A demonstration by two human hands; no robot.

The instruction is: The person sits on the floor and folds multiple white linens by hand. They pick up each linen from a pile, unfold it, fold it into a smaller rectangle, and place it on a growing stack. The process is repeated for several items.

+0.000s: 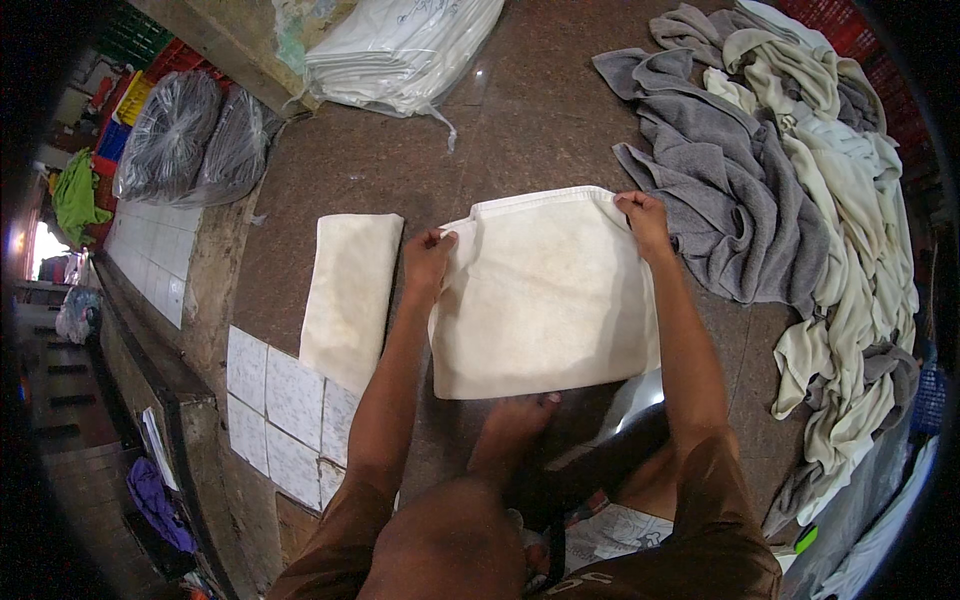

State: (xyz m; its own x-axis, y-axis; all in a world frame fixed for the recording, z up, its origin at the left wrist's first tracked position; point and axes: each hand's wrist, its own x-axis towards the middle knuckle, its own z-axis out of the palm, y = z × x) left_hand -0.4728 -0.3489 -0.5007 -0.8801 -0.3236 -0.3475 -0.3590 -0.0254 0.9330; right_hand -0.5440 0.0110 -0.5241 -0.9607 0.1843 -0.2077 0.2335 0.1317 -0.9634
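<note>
A cream-coloured cloth point(547, 292), folded into a broad rectangle, is stretched between my two hands in front of my bare foot. My left hand point(429, 259) pinches its upper left corner, where a layer edge shows a small step. At the upper right corner my right hand point(643, 217) grips the hemmed edge between thumb and fingers. Left of it, a narrower folded cream cloth point(349, 292) lies on the floor, partly over white tiles. Close beyond my right hand are grey towels point(720, 172) in a loose heap.
Crumpled cream cloths point(847, 180) are heaped with the towels along the right. A plastic-wrapped stack of white cloth point(397, 56) rests at the top. Bagged dark bundles point(172, 135) stand at upper left. A raised ledge point(165, 375) runs down the left. Brown tiles point(360, 165) form the floor.
</note>
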